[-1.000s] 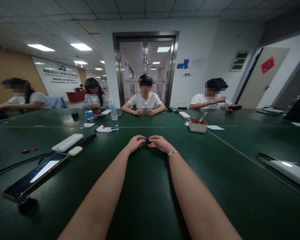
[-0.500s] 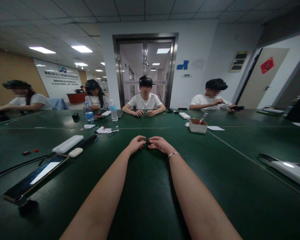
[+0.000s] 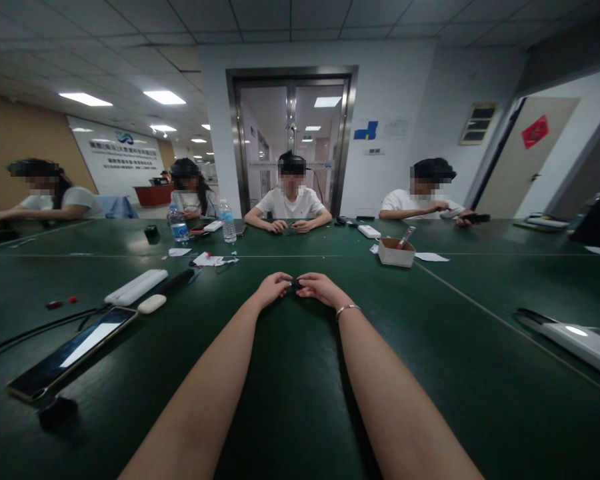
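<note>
In the head view, the person's left hand and right hand come close together above the green table. Fingers of both hands pinch a small black thing between them; it is too little to tell what it is. A phone lies well off to the left. A small open box sits farther away, to the right.

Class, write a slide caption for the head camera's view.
Left hand and right hand hold a small dark object between them at a green table, a phone to the left.
</note>
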The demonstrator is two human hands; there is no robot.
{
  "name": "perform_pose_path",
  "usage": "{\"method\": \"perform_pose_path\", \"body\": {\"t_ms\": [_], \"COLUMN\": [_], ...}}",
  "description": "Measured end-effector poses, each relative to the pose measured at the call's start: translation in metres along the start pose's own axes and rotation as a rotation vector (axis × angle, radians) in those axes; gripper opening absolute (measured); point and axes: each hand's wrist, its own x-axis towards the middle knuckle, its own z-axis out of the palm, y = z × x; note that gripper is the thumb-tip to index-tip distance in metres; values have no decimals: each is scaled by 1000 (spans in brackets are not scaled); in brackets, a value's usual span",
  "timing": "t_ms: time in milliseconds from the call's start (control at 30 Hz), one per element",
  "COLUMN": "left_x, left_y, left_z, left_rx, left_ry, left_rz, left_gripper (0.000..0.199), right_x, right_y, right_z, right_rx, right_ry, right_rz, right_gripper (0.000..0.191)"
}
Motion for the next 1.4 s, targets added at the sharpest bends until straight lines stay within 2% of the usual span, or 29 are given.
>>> {"method": "perform_pose_path", "body": {"t_ms": [333, 500, 700, 1400], "left_x": [0, -2, 0, 0], "left_y": [0, 1, 0, 0], "left_z": [0, 0, 0, -1], "left_rx": [-10, -15, -4, -9], "left_ry": [-12, 19, 10, 1], "left_rz": [-15, 13, 6, -4], "left_gripper": [25, 31, 25, 26], "right_x": [1, 1, -1, -3], "right_y": [0, 0, -1, -2], "right_z": [-1, -1, 1, 1], "right_rx": [-9, -8, -2, -16], "right_ry": [3, 0, 6, 13], "right_rz": [5, 7, 9, 10], "right_gripper": [15, 15, 14, 15]}}
